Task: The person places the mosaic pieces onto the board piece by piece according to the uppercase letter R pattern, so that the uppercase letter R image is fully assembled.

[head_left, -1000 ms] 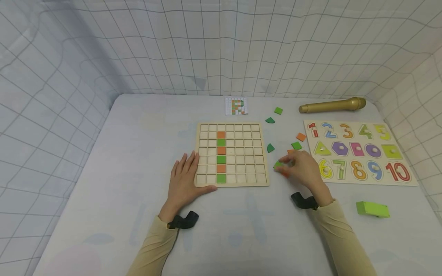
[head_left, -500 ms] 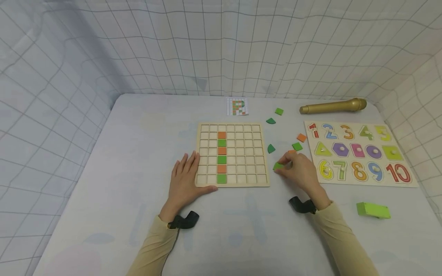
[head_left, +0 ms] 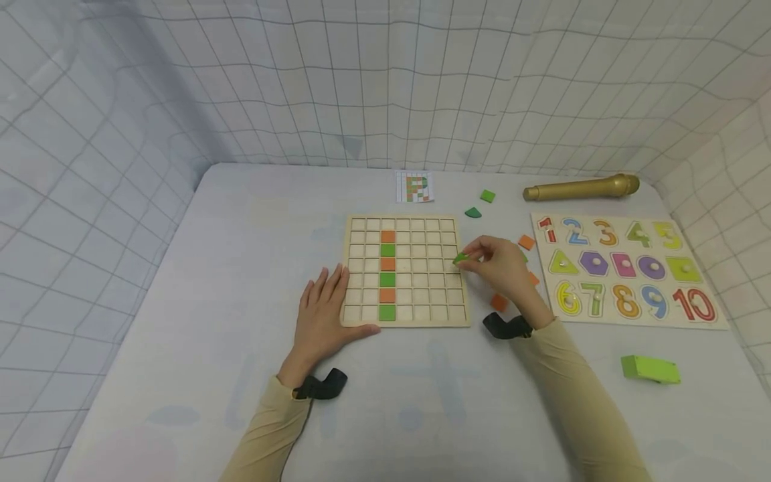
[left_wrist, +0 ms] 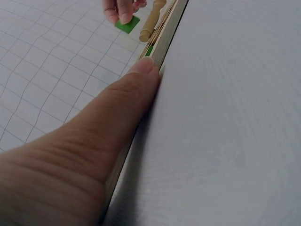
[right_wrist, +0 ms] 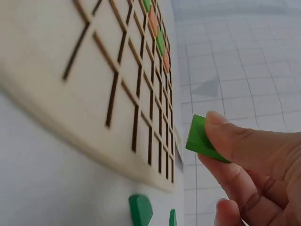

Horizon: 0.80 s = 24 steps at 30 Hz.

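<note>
A wooden grid board (head_left: 419, 294) lies flat, with one column of alternating orange and green square tiles (head_left: 387, 279) set in its cells. My left hand (head_left: 321, 314) rests along the board's left edge, fingers straight, thumb against the front edge; the left wrist view shows the thumb (left_wrist: 127, 89) at that edge. Between thumb and fingertips my right hand (head_left: 500, 268) pinches a green square tile (right_wrist: 202, 139), raised over the board's right edge. Two dark green quarter-round pieces show beside the board in the right wrist view, the nearer quarter-round piece (right_wrist: 140, 209) being larger in view.
Loose orange tiles (head_left: 499, 302) lie under and beside the right hand. A small pattern card (head_left: 414, 187) stands behind the board. At the right are a number puzzle board (head_left: 608, 262), a gold microphone (head_left: 581, 187) and a green block (head_left: 650, 369).
My right hand has picked up the green tile from the table and carried it left and away from me to the board's right edge. The left hand stays in place.
</note>
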Each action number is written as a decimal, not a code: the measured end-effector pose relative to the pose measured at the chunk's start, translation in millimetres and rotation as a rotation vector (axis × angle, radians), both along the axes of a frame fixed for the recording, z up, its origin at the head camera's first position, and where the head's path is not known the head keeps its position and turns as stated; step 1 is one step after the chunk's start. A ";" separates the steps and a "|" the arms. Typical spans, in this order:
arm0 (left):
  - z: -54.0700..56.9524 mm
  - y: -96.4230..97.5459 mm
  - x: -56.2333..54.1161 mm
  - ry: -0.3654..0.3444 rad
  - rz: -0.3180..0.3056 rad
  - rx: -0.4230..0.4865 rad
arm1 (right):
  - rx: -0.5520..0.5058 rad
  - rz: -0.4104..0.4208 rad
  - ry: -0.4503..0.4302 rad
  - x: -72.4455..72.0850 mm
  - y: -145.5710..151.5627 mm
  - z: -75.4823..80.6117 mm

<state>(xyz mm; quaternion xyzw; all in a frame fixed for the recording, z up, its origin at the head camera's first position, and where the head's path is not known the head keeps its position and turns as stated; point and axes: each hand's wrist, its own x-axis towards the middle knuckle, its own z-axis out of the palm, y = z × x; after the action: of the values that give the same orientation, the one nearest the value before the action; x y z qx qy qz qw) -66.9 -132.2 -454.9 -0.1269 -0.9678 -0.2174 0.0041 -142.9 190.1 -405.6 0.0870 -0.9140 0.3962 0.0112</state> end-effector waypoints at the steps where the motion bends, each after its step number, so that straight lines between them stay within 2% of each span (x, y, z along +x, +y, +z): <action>1: 0.1 0.0 0.1 -0.001 0.000 0.000 | -0.014 0.012 0.004 -5.8 -5.1 1.0; 7: -0.1 -0.2 0.0 0.001 0.002 -0.001 | -0.013 0.058 -0.019 -36.6 -37.6 8.5; 12: -0.3 -0.8 0.0 0.006 0.004 -0.006 | 0.018 0.095 -0.061 -55.3 -60.6 8.1; 19: -0.8 -0.8 0.4 0.022 0.005 0.011 | 0.084 0.136 -0.116 -71.0 -81.8 3.9; 24: -1.6 -0.7 -0.3 0.024 0.005 0.015 | 0.109 0.135 -0.160 -75.5 -88.9 1.8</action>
<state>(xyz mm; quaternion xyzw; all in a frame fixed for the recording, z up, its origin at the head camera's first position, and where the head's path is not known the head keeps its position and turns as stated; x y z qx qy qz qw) -67.2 -132.9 -456.5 -0.1271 -0.9664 -0.2229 0.0172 -218.4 101.2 -403.8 0.1166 -0.9243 0.3513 -0.0933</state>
